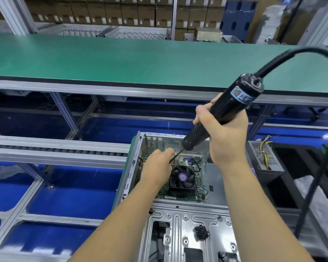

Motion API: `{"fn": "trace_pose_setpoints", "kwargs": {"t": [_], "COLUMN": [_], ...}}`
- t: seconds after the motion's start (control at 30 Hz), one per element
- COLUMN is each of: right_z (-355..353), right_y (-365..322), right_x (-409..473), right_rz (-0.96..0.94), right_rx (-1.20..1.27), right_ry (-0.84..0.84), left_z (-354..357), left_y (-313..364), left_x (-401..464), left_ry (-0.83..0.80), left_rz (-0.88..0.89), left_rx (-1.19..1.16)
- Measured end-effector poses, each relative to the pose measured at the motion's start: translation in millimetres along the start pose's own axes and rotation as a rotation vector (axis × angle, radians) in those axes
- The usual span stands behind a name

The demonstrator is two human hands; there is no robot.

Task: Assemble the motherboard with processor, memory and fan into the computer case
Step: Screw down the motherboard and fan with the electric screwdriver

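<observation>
Closest to the camera are two bare forearms reaching in from the bottom, over the silver metal frame of the computer case [187, 220], which lies open on its side. On that frame sits one small dark clump of screws [201, 232]; can't count them, they're bunched together.

Further in, on the case floor, there's one motherboard [200, 178] with one black fan [182, 179] mounted on it, purple sticker on the hub. Memory and processor I can't make out, the fan and the hands cover a lot of the board.

The right hand [224, 133] is wrapped tight around one black electric screwdriver [221, 112], tilted so the top leans up and to the right. A thick black cable [299, 55] loops off its top end and drops down the right side of the view. The thin bit [175, 156] points down-left toward the board's upper left area. The left hand [157, 163] has its fingers curled in, pinching the bit near the tip, and it blocks where the tip lands.

Around it: one grey power supply [265, 157] with yellow and black wires sits just right of the case. A long green surface [121, 59] runs across behind, with a roller track [55, 149] to the left of the case. Stacked cardboard boxes [110, 14] fill the far back; too many to count properly.
</observation>
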State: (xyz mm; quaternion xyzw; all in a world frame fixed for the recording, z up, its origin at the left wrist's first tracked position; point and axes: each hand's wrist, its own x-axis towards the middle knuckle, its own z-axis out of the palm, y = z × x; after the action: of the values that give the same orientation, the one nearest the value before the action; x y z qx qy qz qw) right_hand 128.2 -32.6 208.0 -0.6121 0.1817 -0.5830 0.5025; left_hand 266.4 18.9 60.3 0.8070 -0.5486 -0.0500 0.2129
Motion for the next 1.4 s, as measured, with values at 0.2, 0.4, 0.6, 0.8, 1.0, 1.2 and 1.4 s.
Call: {"fn": "trace_pose_setpoints", "kwargs": {"t": [0.2, 0.4, 0.6, 0.8, 1.0, 1.2, 1.4], "right_z": [26, 47, 50, 49, 50, 53, 55], "right_y": [20, 44, 63, 76, 90, 102, 112], "right_x": [4, 8, 11, 15, 15, 14, 10], "right_rz": [0.039, 0.086, 0.091, 0.104, 0.134, 0.138, 0.146], "right_rx": [-0.018, -0.046, -0.066, -0.103, -0.138, -0.154, -0.166], "right_ry": [-0.054, -0.129, -0.130, -0.113, -0.120, -0.130, -0.135], "left_z": [-8, 4, 8, 14, 15, 22, 21], "left_y": [-18, -25, -26, -28, -26, -26, -25], "left_x": [17, 26, 30, 26, 20, 19, 19], "left_ry": [-0.026, -0.046, -0.090, -0.141, -0.477, -0.627, -0.599], "left_rz": [-0.042, -0.180, -0.286, -0.486, -0.510, -0.395, -0.383], "left_rx": [0.077, 0.016, -0.050, -0.197, -0.007, 0.196, 0.084]}}
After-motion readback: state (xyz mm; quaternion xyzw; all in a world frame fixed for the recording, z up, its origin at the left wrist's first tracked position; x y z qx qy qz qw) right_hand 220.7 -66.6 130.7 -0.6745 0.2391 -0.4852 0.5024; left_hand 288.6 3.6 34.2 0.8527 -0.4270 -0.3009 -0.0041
